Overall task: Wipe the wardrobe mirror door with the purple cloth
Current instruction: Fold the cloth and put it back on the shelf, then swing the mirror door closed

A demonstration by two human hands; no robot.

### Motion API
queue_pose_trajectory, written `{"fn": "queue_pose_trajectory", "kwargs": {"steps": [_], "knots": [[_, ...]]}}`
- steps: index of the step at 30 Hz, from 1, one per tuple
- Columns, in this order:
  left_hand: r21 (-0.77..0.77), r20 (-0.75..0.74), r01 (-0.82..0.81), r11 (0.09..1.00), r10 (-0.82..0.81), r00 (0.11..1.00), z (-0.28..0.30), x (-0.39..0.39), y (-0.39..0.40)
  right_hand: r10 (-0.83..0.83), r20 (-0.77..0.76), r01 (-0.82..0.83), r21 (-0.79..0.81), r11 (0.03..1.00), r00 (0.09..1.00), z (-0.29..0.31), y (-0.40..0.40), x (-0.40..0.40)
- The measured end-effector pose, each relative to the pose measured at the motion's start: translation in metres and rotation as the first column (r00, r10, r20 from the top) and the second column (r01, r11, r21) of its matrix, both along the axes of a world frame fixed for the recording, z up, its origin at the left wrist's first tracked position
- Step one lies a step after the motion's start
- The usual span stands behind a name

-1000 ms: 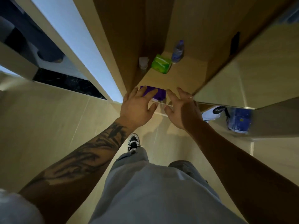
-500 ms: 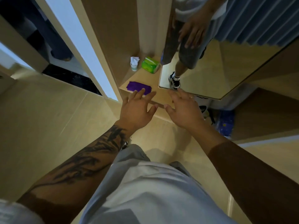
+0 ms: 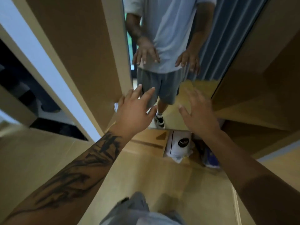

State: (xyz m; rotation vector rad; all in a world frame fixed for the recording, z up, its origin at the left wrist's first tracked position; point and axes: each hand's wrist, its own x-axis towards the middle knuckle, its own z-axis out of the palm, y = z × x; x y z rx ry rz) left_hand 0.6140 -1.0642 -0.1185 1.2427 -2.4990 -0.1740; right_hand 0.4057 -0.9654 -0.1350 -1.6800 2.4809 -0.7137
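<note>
The left forearm [image 3: 78,172] is bare and carries a large dark tattoo with flowing, pointed shapes, which runs from near the wrist up toward the elbow. The left hand [image 3: 134,114] and the right hand [image 3: 199,117] wear no gloves. The right forearm [image 3: 253,174] is also bare and shows no marking. Below the tattooed forearm there is grey fabric of shorts [image 3: 139,211]. Beyond the tattooed forearm, the mirror door [image 3: 191,95] shows the same person in a light blue short-sleeved T-shirt [image 3: 172,30], grey shorts, white socks and a black-and-white sneaker [image 3: 159,120].
</note>
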Motion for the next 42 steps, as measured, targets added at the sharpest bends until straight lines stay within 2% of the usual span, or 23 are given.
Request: {"fn": "queue_pose_trajectory", "kwargs": {"steps": [2,6,10,14,17,23,31,37,42], "knots": [[-0.050,-0.042,0.022,0.998,-0.024,0.999,0.035,-0.014,-0.013,-0.097,-0.007,0.095,-0.176,0.980,0.995,0.046,-0.004,-0.014],[-0.176,-0.122,0.039,0.984,-0.061,0.991,0.098,-0.042,-0.031,-0.214,0.000,0.188,-0.473,0.861,0.977,0.129,-0.016,-0.029],[-0.321,-0.176,0.020,0.947,-0.081,0.981,0.157,-0.069,-0.042,-0.284,0.031,0.250,-0.577,0.778,0.958,0.184,-0.035,-0.051],[-0.419,-0.286,-0.020,0.908,-0.111,0.952,0.202,-0.087,-0.048,-0.270,0.196,0.332,-0.625,0.706,0.943,0.207,-0.049,-0.066],[-0.468,-0.293,-0.023,0.884,-0.131,0.947,0.217,-0.096,-0.055,-0.218,0.323,0.381,-0.624,0.682,0.921,0.213,-0.055,-0.067],[-0.391,-0.278,0.028,0.920,-0.147,0.949,0.212,-0.103,-0.062,-0.194,0.451,0.452,-0.583,0.675,0.871,0.208,-0.061,-0.067],[-0.360,-0.316,0.034,0.932,-0.156,0.936,0.211,-0.110,-0.062,-0.101,0.537,0.478,-0.632,0.610,0.838,0.229,-0.062,-0.071],[-0.199,-0.340,0.102,0.975,-0.167,0.926,0.208,-0.113,-0.057,-0.221,0.446,0.490,-0.688,0.535,0.867,0.213,-0.052,-0.060],[-0.073,-0.362,0.201,0.977,-0.214,0.907,0.205,-0.117,-0.048,-0.245,0.384,0.456,-0.759,0.466,0.890,0.205,-0.040,-0.044]]}}
